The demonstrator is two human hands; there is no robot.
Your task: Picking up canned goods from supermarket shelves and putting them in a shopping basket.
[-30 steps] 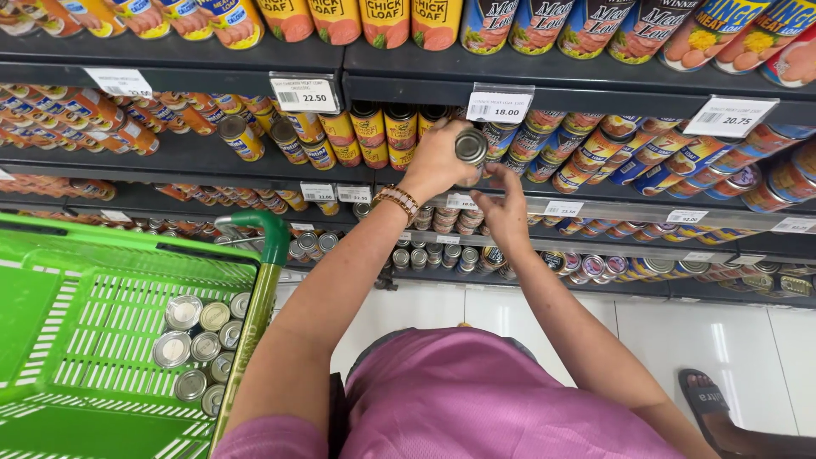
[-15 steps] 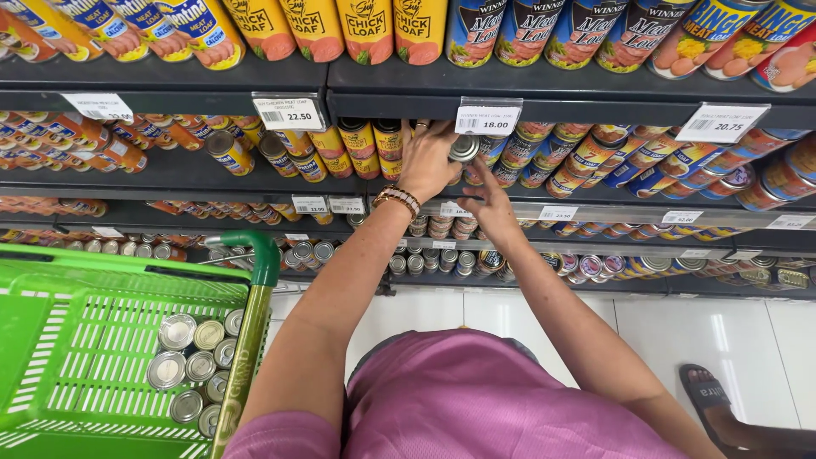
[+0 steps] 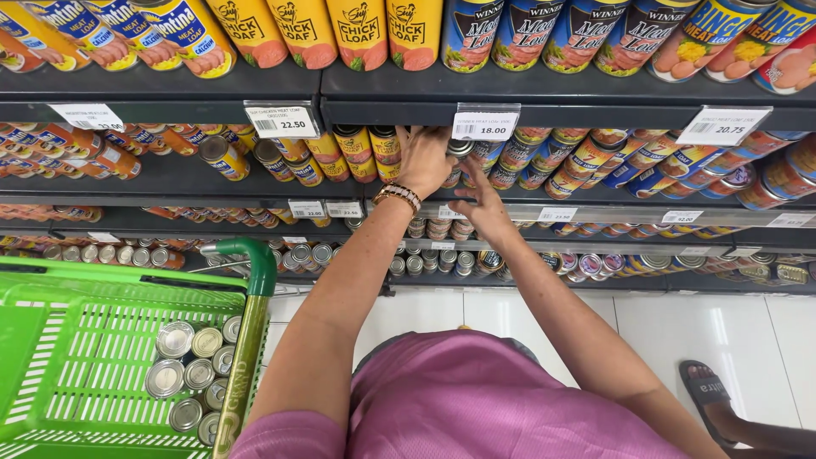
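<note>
At the far left a green basket (image 3: pixel 51 357) sits low, with a cluster of silver-topped tins (image 3: pixel 191 374) along its right wall (about ten, lids up). Above it, shelves (image 3: pixel 170 89) run across the whole view, the top row holding yellow cans (image 3: pixel 357 30) and, further right, blue cans (image 3: pixel 527 30); white price tags (image 3: pixel 280 119) hang on the shelf edges.

The left hand (image 3: pixel 423 157), a beaded bracelet (image 3: pixel 398 197) at its wrist, reaches into the middle shelf. Its fingers are curled around a can (image 3: pixel 460 150), of which only the silver top shows, just under a price tag. The can is at the shelf front, among the other tins there.

Just right and lower, the right hand (image 3: pixel 480 204) has its fingers spread and holds nothing, near the can though not touching it. At the far right, a sandalled foot (image 3: pixel 710 391) stands on the white floor tiles (image 3: pixel 722 331).
</note>
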